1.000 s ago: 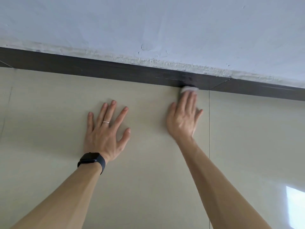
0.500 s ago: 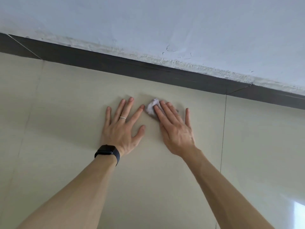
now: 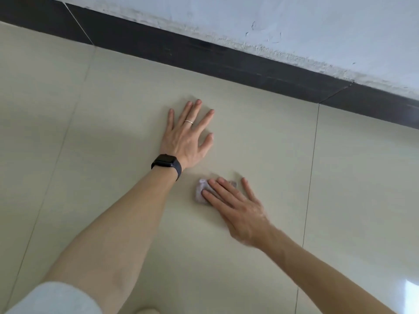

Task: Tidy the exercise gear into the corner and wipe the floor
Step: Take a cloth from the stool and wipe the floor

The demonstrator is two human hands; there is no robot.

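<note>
My left hand [image 3: 189,138] lies flat on the beige tiled floor [image 3: 260,137], fingers spread, with a ring and a black watch on the wrist. My right hand [image 3: 235,207] presses a small crumpled pale wipe [image 3: 200,191] against the floor just below and right of the left wrist. Only the wipe's left part and a bit past the fingers show; the rest is under my fingers. No exercise gear is in view.
A dark skirting board [image 3: 226,57] runs along the foot of a white wall [image 3: 294,23] just beyond my left hand. Tile joints cross the floor left and right of my arms. A bright reflection [image 3: 411,288] sits at the lower right.
My right hand has slid the wipe from the skirting board back toward me, past the left hand's fingertips to below its wrist. The left hand has stayed flat on the floor.
</note>
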